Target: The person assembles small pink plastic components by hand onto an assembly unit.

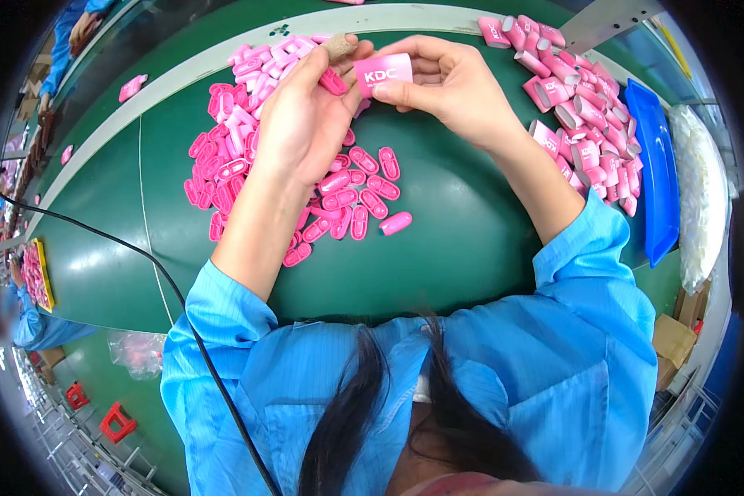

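Observation:
My right hand pinches a pink oval-tube shell with white lettering, thumb across its front and fingers behind. Close beside it, my left hand is turned palm up with a tan cover on one fingertip. A darker pink oval cap rests in its curled fingers, partly hidden. Below and left of the hands lies a spread pile of pink oval caps, many showing their hollow side. Glossy light-pink pieces are heaped behind my left hand.
Many pink shells are piled at the right beside a blue tray and a white plastic bag. A black cable crosses the left side of the green table. A co-worker's sleeve shows at far left near a yellow-edged bin.

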The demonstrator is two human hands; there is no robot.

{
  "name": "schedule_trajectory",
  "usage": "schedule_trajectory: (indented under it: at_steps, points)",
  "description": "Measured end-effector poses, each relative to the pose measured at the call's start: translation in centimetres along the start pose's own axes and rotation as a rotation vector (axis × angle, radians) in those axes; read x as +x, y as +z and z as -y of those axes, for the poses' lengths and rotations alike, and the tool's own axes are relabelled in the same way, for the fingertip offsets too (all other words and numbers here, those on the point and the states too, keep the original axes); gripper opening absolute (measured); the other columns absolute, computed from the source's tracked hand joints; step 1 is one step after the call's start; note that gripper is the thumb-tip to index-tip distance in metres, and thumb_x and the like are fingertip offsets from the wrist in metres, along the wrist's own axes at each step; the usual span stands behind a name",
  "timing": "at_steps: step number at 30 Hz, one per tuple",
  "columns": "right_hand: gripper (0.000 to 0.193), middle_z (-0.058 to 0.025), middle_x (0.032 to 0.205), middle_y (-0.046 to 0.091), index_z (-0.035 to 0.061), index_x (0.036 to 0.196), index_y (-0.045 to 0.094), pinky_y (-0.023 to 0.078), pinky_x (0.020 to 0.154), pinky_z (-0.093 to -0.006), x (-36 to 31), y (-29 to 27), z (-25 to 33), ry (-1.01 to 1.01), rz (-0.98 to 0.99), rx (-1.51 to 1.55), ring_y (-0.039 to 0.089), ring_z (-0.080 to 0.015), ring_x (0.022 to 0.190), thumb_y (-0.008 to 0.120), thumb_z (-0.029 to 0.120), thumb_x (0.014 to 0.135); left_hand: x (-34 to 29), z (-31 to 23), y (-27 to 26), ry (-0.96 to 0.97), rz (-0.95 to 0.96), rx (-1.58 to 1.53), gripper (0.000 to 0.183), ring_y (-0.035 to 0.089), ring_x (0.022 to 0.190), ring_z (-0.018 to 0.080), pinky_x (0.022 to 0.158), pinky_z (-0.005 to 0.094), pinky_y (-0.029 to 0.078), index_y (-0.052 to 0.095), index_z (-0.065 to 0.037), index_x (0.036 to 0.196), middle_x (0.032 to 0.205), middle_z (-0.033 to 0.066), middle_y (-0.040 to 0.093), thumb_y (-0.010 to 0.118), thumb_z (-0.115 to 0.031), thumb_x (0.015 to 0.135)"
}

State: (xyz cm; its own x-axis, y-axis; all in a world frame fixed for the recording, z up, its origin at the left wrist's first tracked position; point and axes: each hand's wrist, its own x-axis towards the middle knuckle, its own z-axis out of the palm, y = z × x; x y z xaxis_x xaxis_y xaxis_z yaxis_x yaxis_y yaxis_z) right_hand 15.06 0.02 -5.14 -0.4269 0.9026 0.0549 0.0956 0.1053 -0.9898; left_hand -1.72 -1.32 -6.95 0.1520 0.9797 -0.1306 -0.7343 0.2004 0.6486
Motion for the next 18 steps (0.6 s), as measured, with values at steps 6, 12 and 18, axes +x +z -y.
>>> schedule_trajectory:
  at_steps: [6,12,18]
  points:
    - [0.031,-0.0104,0.087,0.066,-0.0061,0.101,0.058,0.051,0.067,-0.0252,-0.6,0.6,-2.2,-0.055,-0.037,-0.076,0.063,-0.0121,0.075,0.066,0.012,0.077,-1.2,2.0,0.9,0.017,-0.020,0.062,0.030,0.050,0.102,0.0228,0.092,0.0366,0.039,0.047,0.006,0.109,0.108,0.0140,0.051,0.035,-0.018,0.095]
    - [0.031,-0.0091,0.086,0.064,-0.0057,0.104,0.057,0.050,0.066,-0.0235,-0.7,0.6,-0.6,-0.022,-0.044,-0.054,0.061,-0.0113,0.071,0.065,0.013,0.080,-1.6,1.6,1.7,0.048,0.028,0.100,0.031,0.050,0.100,0.0216,0.090,0.0357,0.040,0.047,0.006,0.110,0.107,0.0129,0.051,0.035,-0.019,0.095]
    - [0.031,-0.0107,0.084,0.066,-0.0050,0.101,0.059,0.052,0.068,-0.0262,-0.5,1.0,-0.5,-0.147,-0.083,-0.153,0.064,-0.0148,0.075,0.067,0.014,0.077,-2.3,1.2,2.3,0.081,-0.013,0.160,0.040,0.046,0.111,0.0256,0.098,0.0399,0.036,0.044,0.007,0.116,0.118,0.0170,0.048,0.031,-0.026,0.097]
